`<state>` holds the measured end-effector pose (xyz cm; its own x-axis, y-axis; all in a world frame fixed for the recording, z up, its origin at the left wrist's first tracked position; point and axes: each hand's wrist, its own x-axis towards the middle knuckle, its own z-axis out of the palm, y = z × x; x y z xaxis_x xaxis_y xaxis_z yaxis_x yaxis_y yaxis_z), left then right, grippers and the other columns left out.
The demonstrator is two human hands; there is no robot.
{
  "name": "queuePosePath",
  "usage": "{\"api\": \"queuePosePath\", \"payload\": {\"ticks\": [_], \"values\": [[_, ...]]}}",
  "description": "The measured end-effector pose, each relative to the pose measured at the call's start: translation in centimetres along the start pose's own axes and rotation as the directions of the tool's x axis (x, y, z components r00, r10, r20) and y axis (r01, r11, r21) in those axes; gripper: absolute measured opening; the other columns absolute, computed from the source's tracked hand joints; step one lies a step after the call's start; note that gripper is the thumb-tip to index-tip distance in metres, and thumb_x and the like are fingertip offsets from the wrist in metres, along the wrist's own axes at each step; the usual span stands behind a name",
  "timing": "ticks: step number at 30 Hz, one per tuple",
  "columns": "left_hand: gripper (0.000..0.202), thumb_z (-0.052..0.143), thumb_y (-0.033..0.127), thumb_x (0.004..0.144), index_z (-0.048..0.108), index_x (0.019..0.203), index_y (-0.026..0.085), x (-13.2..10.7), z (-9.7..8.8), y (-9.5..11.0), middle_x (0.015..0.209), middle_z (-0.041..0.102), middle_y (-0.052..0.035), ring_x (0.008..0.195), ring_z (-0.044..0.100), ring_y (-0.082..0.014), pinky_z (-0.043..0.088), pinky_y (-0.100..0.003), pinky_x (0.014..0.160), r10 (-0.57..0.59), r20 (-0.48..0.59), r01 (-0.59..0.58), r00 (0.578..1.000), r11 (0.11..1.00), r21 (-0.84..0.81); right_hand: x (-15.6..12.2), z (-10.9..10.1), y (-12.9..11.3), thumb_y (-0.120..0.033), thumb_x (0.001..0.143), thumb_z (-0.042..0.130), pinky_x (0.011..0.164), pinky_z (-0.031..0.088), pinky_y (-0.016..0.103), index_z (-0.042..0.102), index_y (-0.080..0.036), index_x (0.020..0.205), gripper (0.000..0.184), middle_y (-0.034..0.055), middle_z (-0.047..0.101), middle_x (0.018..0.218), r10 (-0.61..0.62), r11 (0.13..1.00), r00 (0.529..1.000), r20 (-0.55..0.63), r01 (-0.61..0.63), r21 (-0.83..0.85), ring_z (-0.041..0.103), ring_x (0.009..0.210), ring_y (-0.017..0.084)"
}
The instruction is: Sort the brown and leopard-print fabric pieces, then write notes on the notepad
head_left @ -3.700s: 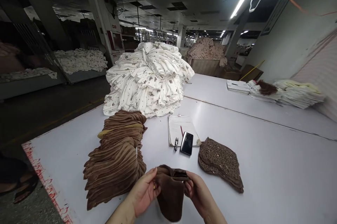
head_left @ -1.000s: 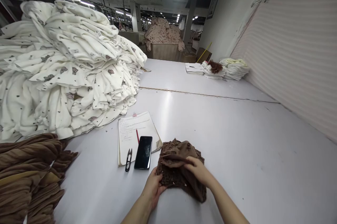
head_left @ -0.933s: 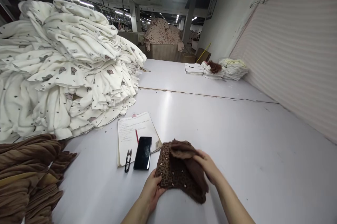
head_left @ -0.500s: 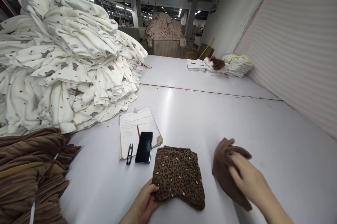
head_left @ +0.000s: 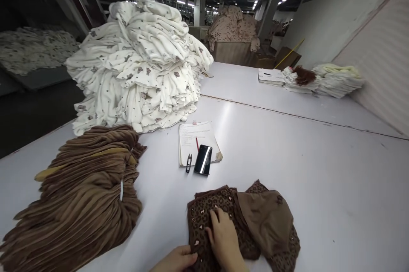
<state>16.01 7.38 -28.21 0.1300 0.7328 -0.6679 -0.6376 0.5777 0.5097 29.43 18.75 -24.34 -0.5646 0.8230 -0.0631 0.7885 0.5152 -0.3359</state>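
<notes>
A leopard-print brown fabric piece (head_left: 204, 214) lies flat on the white table (head_left: 287, 148) right in front of me. My right hand (head_left: 223, 240) rests flat on it with fingers stretched out. My left hand (head_left: 177, 260), mostly cut off by the bottom edge, grips the piece's lower left edge. A plain brown fabric piece (head_left: 266, 221) lies to the right, over more leopard-print fabric (head_left: 289, 253).
A stack of ribbed brown fabric (head_left: 83, 195) sits to the left. Behind it rises a big heap of white printed garments (head_left: 140, 67). A notepad (head_left: 196, 142), a black phone (head_left: 203, 159) and small snips (head_left: 188, 163) lie mid-table. Folded stacks (head_left: 322, 80) sit far right.
The right hand laid the plain brown piece down on the right and came back flat onto the leopard-print piece. My view swung left, showing the ribbed brown stack again.
</notes>
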Motion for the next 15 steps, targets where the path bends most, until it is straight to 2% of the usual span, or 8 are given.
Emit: {"api": "queuePosePath", "payload": {"ticks": [1, 3, 5, 8, 11, 13, 15], "values": [[0.061, 0.086, 0.055, 0.044, 0.064, 0.087, 0.019, -0.3, -0.2, 0.1, 0.070, 0.069, -0.0040, 0.062, 0.065, -0.0199, 0.044, -0.028, 0.059, 0.006, -0.044, -0.007, 0.999, 1.000, -0.011, -0.1, 0.7, -1.0, -0.016, 0.083, 0.056, 0.090, 0.048, 0.046, 0.061, -0.017, 0.121, 0.038, 0.0157, 0.061, 0.120, 0.007, 1.000, 1.000, -0.006, -0.007, 0.028, 0.057, 0.107, 0.033], [0.055, 0.079, 0.058, 0.058, 0.060, 0.094, 0.022, -0.4, -0.4, 0.6, 0.070, 0.067, -0.0002, 0.055, 0.061, -0.0142, 0.039, -0.023, 0.055, 0.035, -0.134, -0.040, 0.990, 0.998, -0.038, -0.2, 1.8, -2.6, -0.021, 0.085, 0.055, 0.089, 0.048, 0.045, 0.061, -0.016, 0.120, 0.037, 0.0157, 0.062, 0.114, 0.022, 0.995, 1.000, -0.019, -0.020, 0.094, 0.058, 0.105, 0.032], [0.043, 0.074, 0.054, 0.066, 0.056, 0.085, 0.020, 0.0, -0.2, 1.3, 0.063, 0.061, 0.0034, 0.053, 0.058, -0.0111, 0.038, -0.022, 0.055, 0.096, -0.209, -0.112, 0.973, 0.991, -0.070, -0.3, 2.6, -3.5, -0.020, 0.086, 0.052, 0.089, 0.048, 0.040, 0.063, -0.016, 0.117, 0.034, 0.0148, 0.063, 0.108, 0.027, 0.985, 0.999, -0.021, -0.023, 0.171, 0.060, 0.103, 0.030], [0.033, 0.075, 0.035, 0.066, 0.046, 0.067, 0.019, 0.2, 0.4, 2.2, 0.054, 0.051, 0.0073, 0.051, 0.049, -0.0086, 0.035, -0.020, 0.055, 0.230, -0.281, -0.276, 0.932, 0.952, -0.134, -0.3, 2.9, -4.3, -0.015, 0.085, 0.048, 0.087, 0.049, 0.030, 0.065, -0.020, 0.109, 0.031, 0.0100, 0.065, 0.105, 0.012, 0.954, 1.000, -0.005, -0.010, 0.300, 0.063, 0.100, 0.023], [0.028, 0.068, 0.020, 0.062, 0.039, 0.061, 0.020, -1.3, 0.6, 2.8, 0.057, 0.047, 0.0075, 0.058, 0.047, -0.0090, 0.038, -0.020, 0.059, 0.356, -0.296, -0.429, 0.886, 0.872, -0.237, 0.2, 2.6, -5.0, -0.027, 0.091, 0.042, 0.086, 0.049, 0.031, 0.060, -0.017, 0.111, 0.029, 0.0111, 0.067, 0.103, 0.059, 0.916, 0.998, -0.010, -0.050, 0.399, 0.065, 0.097, 0.023], [0.023, 0.064, 0.019, 0.061, 0.041, 0.061, 0.021, -3.1, 0.3, 3.1, 0.059, 0.049, 0.0061, 0.061, 0.050, -0.0106, 0.041, -0.022, 0.063, 0.374, -0.282, -0.453, 0.883, 0.836, -0.309, 0.4, 2.2, -5.8, -0.036, 0.090, 0.045, 0.076, 0.051, 0.031, 0.061, -0.016, 0.097, 0.026, 0.0094, 0.068, 0.088, 0.065, 0.894, 0.998, 0.013, -0.064, 0.444, 0.066, 0.084, 0.024], [0.017, 0.065, 0.026, 0.067, 0.049, 0.066, 0.020, -4.8, -0.2, 3.5, 0.063, 0.056, 0.0027, 0.067, 0.057, -0.0145, 0.044, -0.025, 0.068, 0.350, -0.265, -0.429, 0.898, 0.832, -0.352, 0.4, 2.0, -7.0, -0.037, 0.089, 0.047, 0.068, 0.049, 0.028, 0.058, -0.020, 0.079, 0.023, 0.0047, 0.064, 0.074, 0.014, 0.877, 0.999, 0.041, -0.032, 0.479, 0.064, 0.072, 0.022]]}}
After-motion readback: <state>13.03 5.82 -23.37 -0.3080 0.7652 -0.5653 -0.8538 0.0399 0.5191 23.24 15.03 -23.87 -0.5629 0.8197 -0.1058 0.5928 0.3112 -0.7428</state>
